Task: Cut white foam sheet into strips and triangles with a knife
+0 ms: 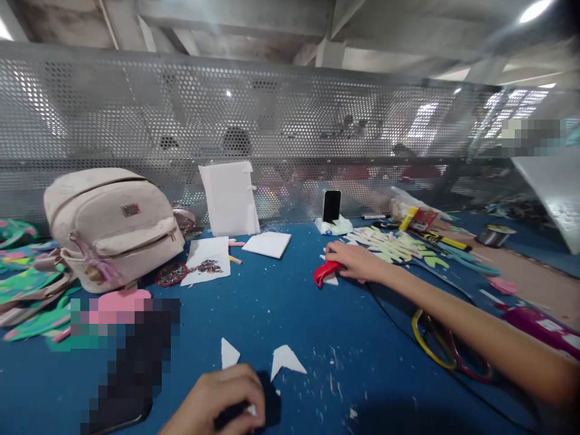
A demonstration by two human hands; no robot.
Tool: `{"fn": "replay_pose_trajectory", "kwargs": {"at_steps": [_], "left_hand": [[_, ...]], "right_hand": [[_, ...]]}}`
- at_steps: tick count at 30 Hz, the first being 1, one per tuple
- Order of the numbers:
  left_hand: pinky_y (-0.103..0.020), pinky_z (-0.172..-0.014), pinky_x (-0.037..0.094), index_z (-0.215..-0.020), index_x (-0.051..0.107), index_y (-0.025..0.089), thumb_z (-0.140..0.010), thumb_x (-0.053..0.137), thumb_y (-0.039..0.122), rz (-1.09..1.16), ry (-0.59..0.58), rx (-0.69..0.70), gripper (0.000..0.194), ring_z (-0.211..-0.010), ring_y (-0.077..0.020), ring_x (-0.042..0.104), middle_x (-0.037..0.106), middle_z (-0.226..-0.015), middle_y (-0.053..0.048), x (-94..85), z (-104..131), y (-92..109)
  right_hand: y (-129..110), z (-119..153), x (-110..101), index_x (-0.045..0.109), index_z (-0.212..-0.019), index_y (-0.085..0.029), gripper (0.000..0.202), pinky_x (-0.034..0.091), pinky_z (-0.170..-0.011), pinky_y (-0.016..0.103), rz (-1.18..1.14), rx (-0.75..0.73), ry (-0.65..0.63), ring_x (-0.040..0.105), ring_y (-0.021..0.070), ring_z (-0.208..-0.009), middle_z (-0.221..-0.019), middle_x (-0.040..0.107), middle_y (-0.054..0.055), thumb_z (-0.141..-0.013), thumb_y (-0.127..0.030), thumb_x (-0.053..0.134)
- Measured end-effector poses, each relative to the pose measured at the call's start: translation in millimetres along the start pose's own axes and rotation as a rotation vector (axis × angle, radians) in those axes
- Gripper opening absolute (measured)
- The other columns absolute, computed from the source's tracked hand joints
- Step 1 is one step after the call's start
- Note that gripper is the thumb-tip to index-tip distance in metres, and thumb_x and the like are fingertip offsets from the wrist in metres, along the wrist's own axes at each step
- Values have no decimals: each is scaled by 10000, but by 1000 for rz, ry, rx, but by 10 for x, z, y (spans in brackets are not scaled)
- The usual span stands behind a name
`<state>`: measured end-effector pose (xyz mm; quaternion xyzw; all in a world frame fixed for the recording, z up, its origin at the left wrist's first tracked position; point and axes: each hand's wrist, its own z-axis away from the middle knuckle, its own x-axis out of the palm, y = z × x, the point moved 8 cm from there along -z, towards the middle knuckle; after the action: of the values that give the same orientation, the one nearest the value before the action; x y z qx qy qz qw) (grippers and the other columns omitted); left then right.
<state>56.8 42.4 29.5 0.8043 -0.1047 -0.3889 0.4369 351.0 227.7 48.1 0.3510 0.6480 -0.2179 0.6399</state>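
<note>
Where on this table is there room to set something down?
The middle, between the white pad and paper scraps, left of the red tool, is bare but for specks. Crowded: around the bag, and at right among pale strips and cords.

Glossy plastic tool (323,275), matt paper scraps (284,355), shiny metal screen (285,115).

Right arm (437,309): slim, bare up to the lower right of the frame
Right hand (356,261): bare, slender
Left hand (222,393): bare, lower centre of the frame
</note>
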Motion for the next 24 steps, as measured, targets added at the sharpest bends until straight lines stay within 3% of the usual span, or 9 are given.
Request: {"fn": "replay_pose_trajectory", "kwargs": {"at_steps": [5,7,10,14,17,20,24], "left_hand": [[-226,-737,486,-846,662,194,-1042,572,263,-86,33,-29,226,-797,-125,652,694,-851,-7,-316,-609,67],[-273,-741,519,-864,665,173,-1026,602,278,-141,25,-17,203,-788,-141,655,684,-861,-8,-400,-981,-70],[-338,-753,573,-927,667,145,-1015,645,352,-257,1,-27,226,-772,-156,667,681,-877,-9,-448,-1610,-429],[-374,-797,600,-1094,669,144,-1009,660,358,-415,-61,-42,230,-879,-186,694,698,-1042,-50,-350,-2381,-849],[-399,-835,603,-1152,663,152,-1008,661,352,-504,-126,-29,247,-949,-208,696,693,-1123,-67,-169,-2813,-993],[-420,-863,601,-1191,655,155,-1005,667,346,-568,-193,-2,267,-989,-220,695,685,-1171,-77,42,-3091,-1039],[-450,-912,588,-1208,655,164,-1004,667,341,-649,-229,32,271,-1052,-237,685,675,-1222,-87,201,-3247,-1049]], "right_hand": [[-111,113,-29,648,-1151,-228,339,375,-698,294,48,-67,11,551,262,-1027,-1192,617,102,-875,-35,608],[-146,111,7,654,-1120,-222,285,380,-715,304,64,-81,9,551,255,-1006,-1178,625,100,-889,-58,622],[-169,104,23,657,-1014,-184,187,383,-716,310,85,-74,19,545,249,-960,-1139,629,112,-867,-68,652],[-243,189,-60,638,-938,-171,183,400,-767,337,81,-80,35,542,253,-946,-1089,640,104,-804,-62,696],[-343,325,-151,622,-962,-183,219,411,-829,362,48,-97,51,547,256,-967,-1086,648,88,-787,-82,706],[-442,473,-239,603,-987,-190,224,417,-834,365,6,-101,72,548,257,-968,-1061,657,80,-801,-94,681],[-534,633,-354,580,-983,-194,185,422,-813,351,-44,-89,100,555,248,-947,-1039,666,83,-840,-98,649]]}}
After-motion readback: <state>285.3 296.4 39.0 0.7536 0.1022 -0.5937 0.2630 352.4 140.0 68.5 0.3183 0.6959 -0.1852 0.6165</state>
